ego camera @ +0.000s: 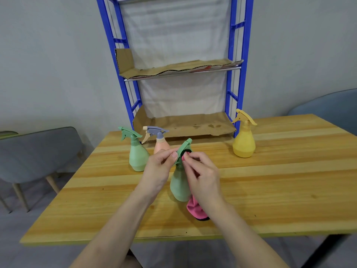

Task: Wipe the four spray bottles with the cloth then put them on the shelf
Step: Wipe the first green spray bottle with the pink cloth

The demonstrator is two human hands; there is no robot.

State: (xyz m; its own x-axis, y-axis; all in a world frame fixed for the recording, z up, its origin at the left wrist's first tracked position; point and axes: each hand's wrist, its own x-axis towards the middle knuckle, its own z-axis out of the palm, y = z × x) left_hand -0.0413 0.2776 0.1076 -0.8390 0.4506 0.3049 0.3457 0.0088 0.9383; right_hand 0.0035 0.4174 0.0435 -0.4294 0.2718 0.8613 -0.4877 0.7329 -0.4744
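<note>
Four bottles unshelved

The left hand point(158, 167) pinched the sprayer of the near green bottle point(179, 188), standing on the table point(270, 190); the right hand point(202, 176) gripped the pink cloth point(195, 208) against its neck. Three other bottles point(243, 142) stood near the shelf point(239, 35)

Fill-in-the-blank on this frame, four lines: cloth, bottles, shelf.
The cloth in the right hand is ____.
The held bottle, pinched at its spray head by the left hand, is ____.
The bottle standing alone by the shelf's right post is ____.
Bottles on the shelf: ____.
Missing: pink; green; yellow; none.
</note>
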